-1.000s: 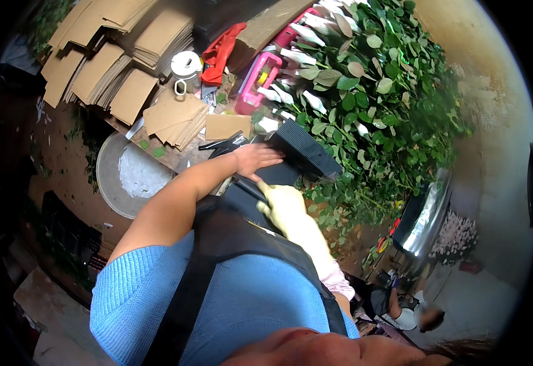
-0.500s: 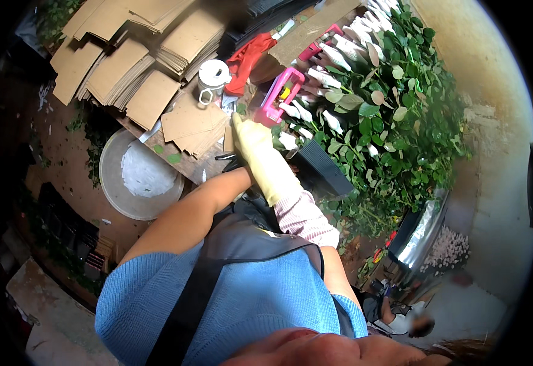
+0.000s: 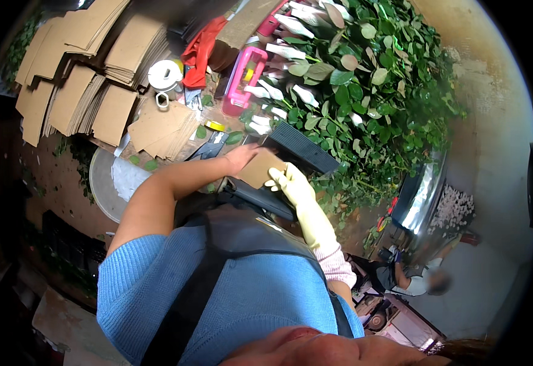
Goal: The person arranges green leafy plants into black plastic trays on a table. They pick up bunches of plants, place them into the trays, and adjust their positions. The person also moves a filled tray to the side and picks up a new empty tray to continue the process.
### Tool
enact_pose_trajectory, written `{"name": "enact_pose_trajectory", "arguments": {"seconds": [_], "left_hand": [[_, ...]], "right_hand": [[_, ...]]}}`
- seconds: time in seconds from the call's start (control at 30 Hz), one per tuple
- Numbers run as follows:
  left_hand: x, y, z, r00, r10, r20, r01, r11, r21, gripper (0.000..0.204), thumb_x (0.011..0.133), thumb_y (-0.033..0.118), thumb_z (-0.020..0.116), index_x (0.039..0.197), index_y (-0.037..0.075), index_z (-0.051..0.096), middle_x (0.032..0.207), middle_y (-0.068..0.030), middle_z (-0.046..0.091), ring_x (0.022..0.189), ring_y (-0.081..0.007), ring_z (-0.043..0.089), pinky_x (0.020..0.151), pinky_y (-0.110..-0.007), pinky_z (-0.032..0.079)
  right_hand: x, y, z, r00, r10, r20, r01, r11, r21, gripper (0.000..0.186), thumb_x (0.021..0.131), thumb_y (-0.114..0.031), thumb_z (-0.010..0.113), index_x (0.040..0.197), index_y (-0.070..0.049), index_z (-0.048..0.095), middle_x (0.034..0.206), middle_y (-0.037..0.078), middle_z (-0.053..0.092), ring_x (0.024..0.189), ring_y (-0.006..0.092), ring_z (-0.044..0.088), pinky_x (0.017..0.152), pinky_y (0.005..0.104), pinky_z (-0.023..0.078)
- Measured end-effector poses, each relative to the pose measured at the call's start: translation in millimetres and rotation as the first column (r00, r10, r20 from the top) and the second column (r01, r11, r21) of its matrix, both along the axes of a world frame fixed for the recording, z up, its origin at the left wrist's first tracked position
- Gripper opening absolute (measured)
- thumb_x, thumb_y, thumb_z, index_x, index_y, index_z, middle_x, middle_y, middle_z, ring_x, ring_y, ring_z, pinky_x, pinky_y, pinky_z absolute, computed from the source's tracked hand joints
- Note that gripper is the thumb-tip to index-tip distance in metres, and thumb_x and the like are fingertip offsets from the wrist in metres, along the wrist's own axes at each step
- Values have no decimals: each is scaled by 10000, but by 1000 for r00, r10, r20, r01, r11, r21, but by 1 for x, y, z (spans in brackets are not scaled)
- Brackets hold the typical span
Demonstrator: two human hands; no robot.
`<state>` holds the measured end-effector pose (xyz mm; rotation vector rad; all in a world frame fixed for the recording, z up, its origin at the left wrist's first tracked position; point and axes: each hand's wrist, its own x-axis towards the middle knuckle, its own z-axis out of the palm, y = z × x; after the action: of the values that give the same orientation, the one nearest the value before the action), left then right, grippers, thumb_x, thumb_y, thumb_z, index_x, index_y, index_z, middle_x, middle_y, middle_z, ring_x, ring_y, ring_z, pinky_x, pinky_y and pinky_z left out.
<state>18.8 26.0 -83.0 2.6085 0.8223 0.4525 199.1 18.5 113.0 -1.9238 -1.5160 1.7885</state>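
Observation:
A small rectangle of brown cardboard (image 3: pixel 256 171) lies above a black board (image 3: pixel 260 199) in front of me. My right hand (image 3: pixel 286 180), in a pale yellow glove, grips the cardboard's right part. My bare left hand (image 3: pixel 241 157) is at its upper-left edge, with fingers partly hidden, so I cannot tell their grip. Beyond both hands sit a black ribbed block (image 3: pixel 303 146), a yellow tape roll (image 3: pixel 214 126) and loose cardboard pieces (image 3: pixel 160 130).
Cardboard stacks (image 3: pixel 74 97), a white canister (image 3: pixel 163 74), red cloth (image 3: pixel 199 55) and a pink dispenser (image 3: pixel 245 79) occupy the bench. White-wrapped leafy stems (image 3: pixel 364 79) pile at right. A round tub (image 3: pixel 103 186) sits below left. A co-worker (image 3: pixel 413 282) works at lower right.
My right hand reached up to the bench half a second ago and has come back down with the cardboard piece. My left hand is now beside that piece.

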Motion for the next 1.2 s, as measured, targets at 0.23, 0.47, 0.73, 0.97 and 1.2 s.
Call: {"name": "enact_pose_trajectory", "arguments": {"seconds": [0.23,0.47,0.73,0.97,1.2], "left_hand": [[-84,-2,55,984,11,-176,0,998,66,781,861,478,684,1419,-30,481,1490,-194,468,1431,-343,396,1254,-502,197],[-94,-1,85,1000,29,8,-28,999,-45,453,936,113,548,1385,52,548,1429,-130,554,1255,-305,582,991,-386,535],[-24,6,73,998,-47,-28,43,992,-122,428,791,292,778,1087,18,636,1212,-128,617,1142,-323,585,950,-403,528],[-15,0,97,992,-34,-121,4,970,-241,551,720,265,842,1229,184,647,1314,-127,511,1253,-348,500,1008,-432,492],[-24,-9,92,985,5,-174,-44,974,-221,555,735,223,840,1252,185,642,1341,-165,512,1250,-364,519,1034,-420,483]], "right_hand": [[23,34,-94,983,68,-171,-109,963,-245,339,1030,-284,610,1236,-15,615,1064,117,716,784,197,734,655,278,585],[22,30,-129,996,-38,-86,9,949,-314,359,1018,-265,619,1219,32,593,989,192,705,771,281,748,624,364,614],[11,36,-84,940,278,196,-223,938,-265,412,1046,-396,535,966,-12,661,719,121,717,588,201,698,559,310,554],[181,-40,-105,803,-596,-25,590,799,-120,308,1075,-233,477,1026,-28,701,918,120,751,748,184,708,680,291,578],[153,-13,44,896,-431,-112,409,697,589,322,1029,-239,529,1277,-77,656,1144,112,712,981,189,680,917,325,514]]}}
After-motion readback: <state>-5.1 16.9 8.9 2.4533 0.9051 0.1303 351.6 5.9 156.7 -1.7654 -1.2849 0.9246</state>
